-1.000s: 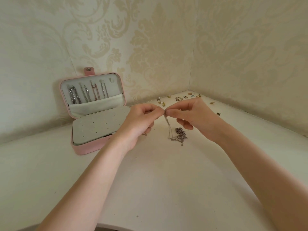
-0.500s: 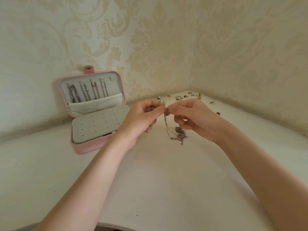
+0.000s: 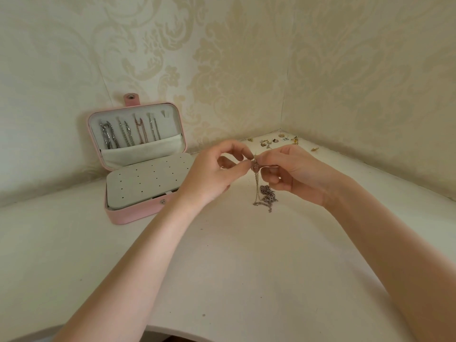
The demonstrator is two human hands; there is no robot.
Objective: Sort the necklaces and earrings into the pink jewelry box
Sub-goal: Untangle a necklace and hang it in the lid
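From the head view, my left hand (image 3: 209, 176) and right hand (image 3: 296, 172) both pinch the top of a thin silver chain necklace (image 3: 262, 193); its tail pools mid-desk. I judge I'm working its clasp; next it needs hanging in the open pink jewelry box (image 3: 128, 213) near the desk's left back edge.

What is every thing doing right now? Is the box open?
pink jewelry box: open, lid upright.
hung necklaces: four, hanging in the lid.
earring panel: empty holes.
silver necklace: top pinched, rest heaped on the table.
earrings: scattered in the far corner.
left hand: pinching the necklace.
right hand: pinching the necklace.
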